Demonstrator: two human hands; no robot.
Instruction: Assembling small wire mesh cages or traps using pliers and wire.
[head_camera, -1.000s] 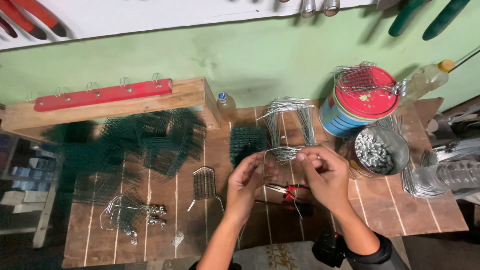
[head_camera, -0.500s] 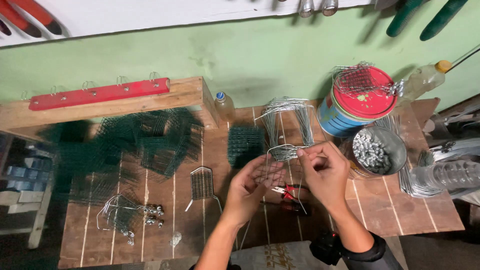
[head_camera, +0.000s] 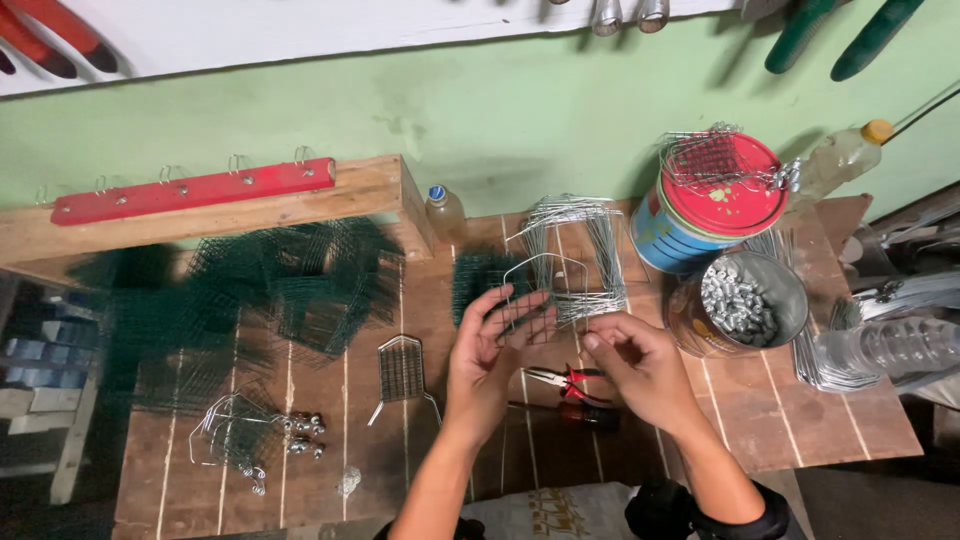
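Step in hand, as judged: a small wire-mesh piece (head_camera: 528, 318) is being worked between both hands above the wooden surface (head_camera: 760, 420). The left hand (head_camera: 487, 352) is spread behind the mesh, its fingers (head_camera: 510, 300) curled over the edge and gripping it. The right hand (head_camera: 632, 362) is pinched closed at the mesh's right edge, apparently on a thin wire end; the exact contact is too small to be made out. The mesh is held just in front of a bundle of bent wire frames (head_camera: 572, 250) and above the red-handled pliers (head_camera: 560, 380) lying on the surface.

Next move, as judged: fine fingertip control at that edge is called for, with the mesh kept steady by the left hand; the pliers lie within easy reach.

Containers by place:
- Round tin, red lid, blue and pale banded side (head_camera: 715, 205), at the back right, topped by a wire cage piece.
- Open metal can (head_camera: 745, 300) of small silvery parts, just in front of that tin.
- Clear bottle with yellow cap (head_camera: 845, 155), against the green wall, far right.
- Small bottle with blue cap (head_camera: 443, 208), beside the wooden block.
- Red strip with hooks (head_camera: 195, 188), on top of that block.
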